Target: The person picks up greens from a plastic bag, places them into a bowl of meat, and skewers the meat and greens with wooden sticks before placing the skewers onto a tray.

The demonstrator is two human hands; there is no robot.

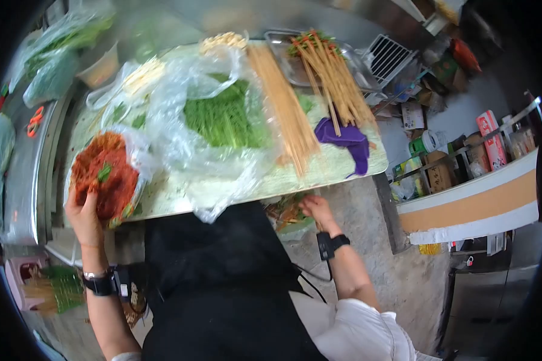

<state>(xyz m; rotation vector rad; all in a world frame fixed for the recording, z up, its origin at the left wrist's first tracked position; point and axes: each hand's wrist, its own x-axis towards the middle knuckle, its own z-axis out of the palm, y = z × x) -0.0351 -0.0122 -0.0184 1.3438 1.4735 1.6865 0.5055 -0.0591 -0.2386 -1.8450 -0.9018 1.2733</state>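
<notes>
Both hands are busy: left hand [83, 212] cupped around the red-stuff bag [105, 174] at the bench [343, 165] front-left corner. Right hand [317, 209] reaches below the front edge into blurry greens [288, 212]; can't tell its grip.

A purple cloth [346, 143] lay on the worktable [355, 168]; bare skewers [283, 102] lay left of it, a metal tray [283, 60] behind it, orange scissors [36, 120] far left.
</notes>
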